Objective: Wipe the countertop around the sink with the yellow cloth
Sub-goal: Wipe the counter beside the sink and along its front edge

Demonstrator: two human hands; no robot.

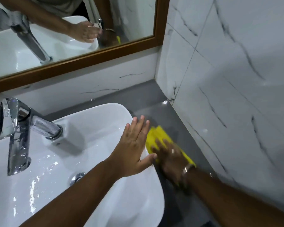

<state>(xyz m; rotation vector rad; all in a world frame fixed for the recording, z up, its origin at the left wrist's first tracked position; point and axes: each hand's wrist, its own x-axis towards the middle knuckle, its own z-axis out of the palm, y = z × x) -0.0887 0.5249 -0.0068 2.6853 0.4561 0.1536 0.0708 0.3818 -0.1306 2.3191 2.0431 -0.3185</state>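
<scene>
faucet [15, 131]: chrome, mounted at the far left of the basin, spout pointed near; wet glints seen on it.
sink [75, 145]: white basin, raised above the counter, wet inside; drain [77, 176] seen near centre.
mirror [72, 30]: wood-framed, on the far wall; both arms and the basin are reflected in it.
left hand [134, 148]: laid flat on the right rim of the sink, fingers extended and spread, nothing gripped.
yellow cloth [161, 136]: lying on the grey counter just right of the sink rim, between sink and side wall; far part exposed, near part covered by the right hand.
right hand [170, 158]: pressed palm-down on the yellow cloth, fingers extended flat over it rather than curled; blurred, so finer grip detail cannot be told. A band is seen at the wrist.
countertop [154, 102]: grey, glossy, a narrow strip running far to near right of the sink; wet sheen at the far corner.
wall [236, 79]: white marble-look tiles with dark veins, on the right.
</scene>
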